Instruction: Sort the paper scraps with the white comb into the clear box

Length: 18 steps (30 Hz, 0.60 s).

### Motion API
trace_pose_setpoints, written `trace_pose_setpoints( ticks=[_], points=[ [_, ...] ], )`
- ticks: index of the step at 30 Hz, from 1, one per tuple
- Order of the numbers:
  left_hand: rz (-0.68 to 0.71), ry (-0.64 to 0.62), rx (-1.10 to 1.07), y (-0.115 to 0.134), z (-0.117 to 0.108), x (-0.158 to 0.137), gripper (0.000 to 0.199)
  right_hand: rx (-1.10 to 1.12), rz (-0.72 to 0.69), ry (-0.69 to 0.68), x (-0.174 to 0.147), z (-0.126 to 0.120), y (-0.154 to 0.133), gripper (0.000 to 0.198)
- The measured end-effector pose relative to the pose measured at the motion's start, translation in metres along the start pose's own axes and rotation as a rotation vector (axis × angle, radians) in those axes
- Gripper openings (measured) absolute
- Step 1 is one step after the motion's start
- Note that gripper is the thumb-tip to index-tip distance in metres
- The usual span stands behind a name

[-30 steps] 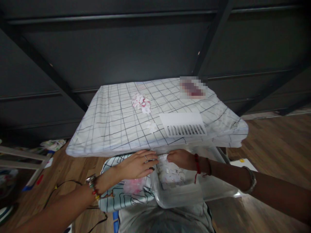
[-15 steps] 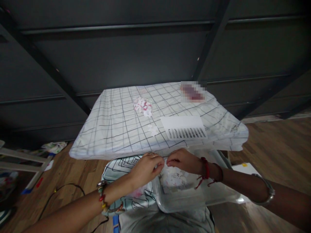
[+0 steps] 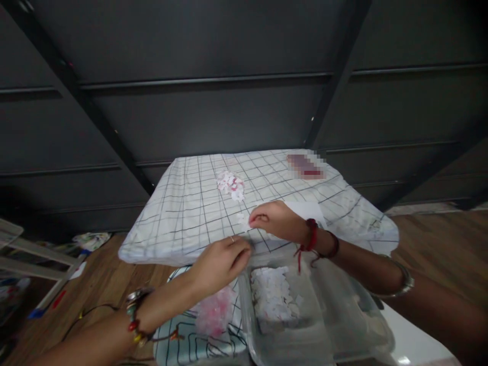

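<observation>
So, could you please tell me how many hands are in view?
2: the left hand by the clear tub, and the right hand over the checked cloth, its fingertips at small white scraps.

Table with a white checked cloth, paper scraps on top
The table (image 3: pixel 183 213) wears its cloth (image 3: pixel 351 218) right to the edge just beyond the left hand (image 3: pixel 221 262). A few loose white scraps (image 3: pixel 241 218) lie at the fingertips of the right hand (image 3: pixel 280 219); beyond them and a little to the left sits a pile of white and pink scraps (image 3: pixel 231 185). A flat white panel (image 3: pixel 307 208) lies behind the right hand, partly hidden by it. Farther off, beyond that hand and to its right, rests a blurred reddish item (image 3: pixel 305 166).
</observation>
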State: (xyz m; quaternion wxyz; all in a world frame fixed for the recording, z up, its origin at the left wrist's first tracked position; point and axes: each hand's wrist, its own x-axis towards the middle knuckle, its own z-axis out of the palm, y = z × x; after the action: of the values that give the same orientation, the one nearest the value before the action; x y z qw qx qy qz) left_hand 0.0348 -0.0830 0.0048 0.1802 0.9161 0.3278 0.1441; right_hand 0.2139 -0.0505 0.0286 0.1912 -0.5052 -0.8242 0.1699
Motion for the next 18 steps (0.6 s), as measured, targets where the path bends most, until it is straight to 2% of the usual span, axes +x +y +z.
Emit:
trace_pose_setpoints(
  ticks=[5,7,10,13,15,18],
  points=[
    [-0.163,0.066,0.128,-0.02,-0.029,0.007,0.019,-0.079,0.064,-0.054,0.058,0.008,0.007,0.016],
    [-0.21,0.085,0.174,-0.034,-0.035,0.009,0.019,-0.093,0.064,-0.026,0.065,0.012,0.009,0.022],
    [-0.237,0.104,0.215,-0.055,-0.039,0.012,0.02,-0.087,0.017,0.027,0.059,0.013,0.012,0.025],
    [-0.183,0.099,0.23,-0.065,-0.04,0.016,0.021,-0.075,-0.111,0.066,0.044,0.01,0.013,0.022],
    [-0.112,0.115,0.239,-0.063,-0.038,0.013,0.022,-0.086,-0.203,0.084,0.03,0.009,0.013,0.022],
    [0.093,0.128,0.305,-0.049,-0.027,-0.003,0.026,-0.115,-0.328,0.084,0.002,0.015,0.011,0.022]
  ],
)
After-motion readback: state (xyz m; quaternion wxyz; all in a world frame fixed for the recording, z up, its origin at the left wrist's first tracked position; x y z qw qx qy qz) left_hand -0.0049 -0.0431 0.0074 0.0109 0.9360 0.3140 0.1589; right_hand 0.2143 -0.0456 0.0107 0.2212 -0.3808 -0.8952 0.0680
